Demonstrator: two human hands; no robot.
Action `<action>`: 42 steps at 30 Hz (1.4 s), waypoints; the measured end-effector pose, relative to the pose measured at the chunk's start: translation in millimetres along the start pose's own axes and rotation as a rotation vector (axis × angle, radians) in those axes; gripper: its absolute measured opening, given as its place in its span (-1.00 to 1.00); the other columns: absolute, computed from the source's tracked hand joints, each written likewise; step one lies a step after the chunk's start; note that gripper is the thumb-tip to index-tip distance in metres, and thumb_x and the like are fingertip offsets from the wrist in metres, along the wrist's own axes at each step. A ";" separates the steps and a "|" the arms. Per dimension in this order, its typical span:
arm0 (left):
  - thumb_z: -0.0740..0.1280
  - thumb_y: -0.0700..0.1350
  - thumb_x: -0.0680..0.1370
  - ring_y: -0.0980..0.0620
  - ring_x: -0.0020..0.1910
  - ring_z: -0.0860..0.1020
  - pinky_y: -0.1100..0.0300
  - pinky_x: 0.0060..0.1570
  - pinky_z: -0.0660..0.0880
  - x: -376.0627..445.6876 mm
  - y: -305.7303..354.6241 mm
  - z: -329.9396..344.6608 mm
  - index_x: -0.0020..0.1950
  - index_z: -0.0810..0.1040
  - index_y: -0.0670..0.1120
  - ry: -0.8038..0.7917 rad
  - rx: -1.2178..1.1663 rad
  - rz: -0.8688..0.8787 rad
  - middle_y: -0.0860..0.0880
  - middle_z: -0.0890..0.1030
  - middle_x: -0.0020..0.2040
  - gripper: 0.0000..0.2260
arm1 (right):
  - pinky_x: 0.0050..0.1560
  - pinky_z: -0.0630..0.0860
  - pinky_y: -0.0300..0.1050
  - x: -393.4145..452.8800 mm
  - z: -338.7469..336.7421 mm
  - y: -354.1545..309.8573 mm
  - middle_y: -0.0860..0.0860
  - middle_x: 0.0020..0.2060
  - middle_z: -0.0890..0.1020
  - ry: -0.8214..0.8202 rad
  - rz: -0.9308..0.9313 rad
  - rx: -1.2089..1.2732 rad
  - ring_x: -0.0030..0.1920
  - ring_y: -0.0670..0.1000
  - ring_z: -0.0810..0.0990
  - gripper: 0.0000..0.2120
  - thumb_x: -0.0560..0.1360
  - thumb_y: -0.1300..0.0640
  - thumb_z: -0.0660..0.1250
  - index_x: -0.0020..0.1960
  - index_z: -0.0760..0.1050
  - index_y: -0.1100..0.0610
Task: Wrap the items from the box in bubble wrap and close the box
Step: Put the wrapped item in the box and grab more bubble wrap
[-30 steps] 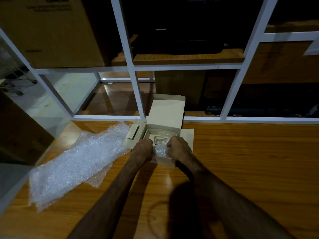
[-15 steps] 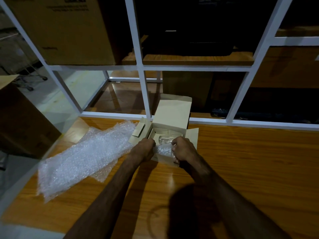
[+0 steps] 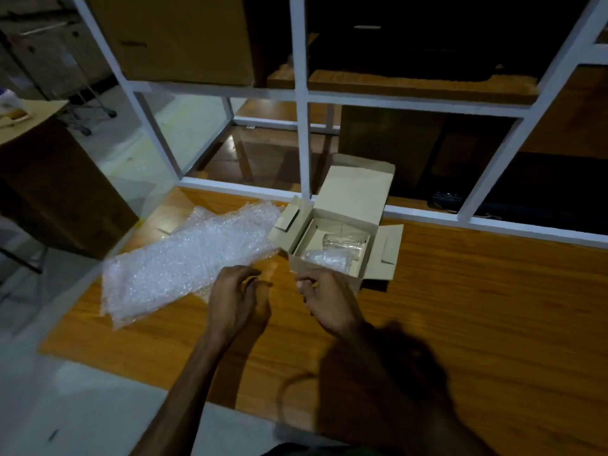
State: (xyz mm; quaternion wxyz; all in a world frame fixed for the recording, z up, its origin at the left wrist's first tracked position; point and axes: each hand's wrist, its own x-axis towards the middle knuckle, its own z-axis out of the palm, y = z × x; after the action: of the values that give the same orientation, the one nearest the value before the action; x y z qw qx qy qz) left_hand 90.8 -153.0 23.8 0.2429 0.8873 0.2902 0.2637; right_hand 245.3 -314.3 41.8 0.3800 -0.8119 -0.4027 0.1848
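A small cardboard box (image 3: 353, 192) stands open on the wooden table, its lid up and side flaps spread. Inside lie a bare clear glass (image 3: 343, 245) and, nearer me, an item wrapped in bubble wrap (image 3: 327, 259). A loose sheet of bubble wrap (image 3: 187, 261) is spread on the table left of the box. My left hand (image 3: 238, 299) hovers in front of the box's left corner with fingers loosely curled, holding nothing. My right hand (image 3: 325, 299) hovers just before the box's front wall, fingers also loosely curled and empty.
A white metal frame (image 3: 304, 133) runs along the far side of the wooden table (image 3: 477, 307), with shelves and a large carton (image 3: 171, 37) behind it. A brown cabinet (image 3: 49, 179) stands at the left. The table's left edge drops to the floor.
Both hands have pulled back out of the box toward me and let go of the wrapped item, which now lies inside. The camera has shifted left and nearer.
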 end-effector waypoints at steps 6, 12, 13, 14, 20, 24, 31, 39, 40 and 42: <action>0.31 0.07 0.59 -0.17 0.15 0.56 -0.02 0.08 0.45 -18.7 -77.3 -33.3 0.12 0.73 -0.13 0.003 0.249 -0.148 -0.12 0.72 0.11 -0.66 | -0.03 0.69 0.07 9.3 38.9 -28.0 -0.09 0.00 0.73 -0.058 -0.021 0.050 -0.11 -0.10 0.70 -0.80 0.67 0.08 0.32 0.19 0.70 0.02; 0.36 -0.02 0.61 -0.17 0.26 0.49 -0.08 0.12 0.50 5.9 -114.2 -46.3 0.28 0.67 -0.12 -0.044 0.324 -0.135 -0.14 0.67 0.23 -0.69 | 0.06 0.69 0.09 34.0 69.2 -59.2 -0.10 0.06 0.69 -0.080 -0.036 0.112 -0.02 -0.08 0.70 -0.75 0.66 0.09 0.35 0.30 0.65 0.05; 0.36 0.01 0.61 -0.17 0.24 0.49 -0.07 0.11 0.52 12.9 -115.5 -44.0 0.28 0.67 -0.11 -0.065 0.328 -0.107 -0.13 0.67 0.22 -0.68 | 0.05 0.69 0.07 37.8 71.5 -62.8 -0.12 0.03 0.68 -0.077 -0.039 0.113 -0.05 -0.10 0.69 -0.76 0.67 0.11 0.34 0.29 0.66 0.07; 0.37 0.03 0.60 -0.16 0.24 0.50 -0.08 0.10 0.53 19.8 -114.9 -40.7 0.28 0.67 -0.10 -0.085 0.341 -0.077 -0.12 0.67 0.22 -0.68 | 0.04 0.68 0.05 41.6 73.7 -65.1 -0.14 0.01 0.67 -0.076 -0.035 0.108 -0.07 -0.12 0.67 -0.77 0.67 0.13 0.33 0.27 0.66 0.07; 0.42 0.19 0.56 -0.22 0.29 0.51 -0.17 0.08 0.56 45.0 -105.3 -17.7 0.34 0.65 -0.08 -0.170 0.366 0.018 -0.15 0.63 0.29 -0.53 | 0.15 0.66 0.10 56.3 79.0 -63.4 -0.05 0.18 0.68 -0.035 0.045 0.110 0.06 -0.05 0.68 -0.75 0.65 0.09 0.35 0.31 0.63 0.02; 0.37 -0.07 0.63 -0.16 0.25 0.51 -0.15 0.11 0.53 51.8 -104.7 -15.3 0.19 0.72 -0.11 -0.103 0.323 0.037 -0.11 0.66 0.23 -0.79 | 0.20 0.65 0.16 60.6 75.4 -58.0 -0.01 0.20 0.64 -0.008 0.103 0.117 0.14 0.01 0.66 -0.73 0.65 0.10 0.37 0.34 0.61 0.01; 0.38 -0.35 0.60 -0.18 0.10 0.60 -0.06 0.06 0.58 63.0 -97.7 -31.3 0.12 0.71 -0.22 0.069 0.116 0.149 -0.18 0.71 0.07 -0.84 | 0.20 0.65 0.08 76.3 73.4 -74.6 -0.06 0.23 0.65 -0.105 0.094 0.139 0.14 -0.03 0.65 -0.30 0.66 0.07 0.37 0.66 0.11 -0.25; 0.42 -0.46 0.50 -0.23 0.11 0.62 -0.09 0.08 0.58 54.3 -92.5 -48.4 0.13 0.68 -0.28 0.133 0.214 0.385 -0.25 0.68 0.10 -0.77 | 0.20 0.64 0.05 110.5 72.4 -106.2 0.05 0.55 0.41 -0.286 0.038 0.063 0.32 0.13 0.57 -0.15 0.52 0.28 0.32 0.67 0.09 -0.21; 0.43 -0.45 0.51 -0.23 0.13 0.62 -0.08 0.09 0.58 49.9 -93.6 -50.5 0.13 0.68 -0.28 0.147 0.235 0.399 -0.25 0.68 0.11 -0.77 | 0.07 0.65 -0.05 112.5 73.1 -106.9 0.07 0.58 0.37 -0.283 0.046 0.072 0.28 0.10 0.57 -0.17 0.54 0.31 0.32 0.68 0.12 -0.15; 0.43 -0.46 0.50 -0.23 0.16 0.62 -0.07 0.10 0.56 40.3 -98.5 -55.2 0.12 0.68 -0.28 0.174 0.266 0.415 -0.24 0.69 0.12 -0.77 | -0.04 0.61 -0.16 112.4 74.3 -107.2 0.06 0.63 0.29 -0.263 0.046 0.099 0.31 0.07 0.52 -0.20 0.56 0.36 0.30 0.68 0.14 -0.10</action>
State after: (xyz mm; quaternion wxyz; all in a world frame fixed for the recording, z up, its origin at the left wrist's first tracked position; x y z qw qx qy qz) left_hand 47.0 -41.4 20.5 0.0388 0.9260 0.1537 0.3427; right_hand 213.5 -148.8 76.8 0.3591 -0.7702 -0.4206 0.3179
